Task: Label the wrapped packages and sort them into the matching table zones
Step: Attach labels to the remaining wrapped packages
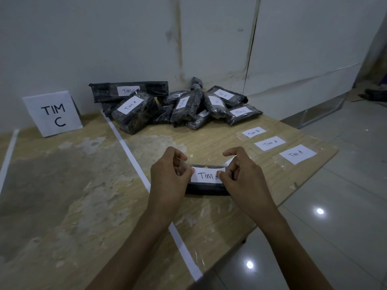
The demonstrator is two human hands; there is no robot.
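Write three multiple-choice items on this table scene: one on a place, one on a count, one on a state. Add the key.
1. Where does the TIM C sign stand?
A. On a chair.
B. At the far left of the table, by the wall.
C. On the floor.

2. How many loose labels lie on the table to the right of the hands?
A. One.
B. Three.
C. Six.

3. What is the state of the TIM A label on the near package?
A. Pinched at its ends by the left hand and right hand.
B. Lying untouched.
C. Torn in half.

Key: 1 B, the sign stands upright left of the white strip; 2 B, TIM B, TIM A and TIM A lie in a row; 3 A, both hands' fingers curl onto its ends.
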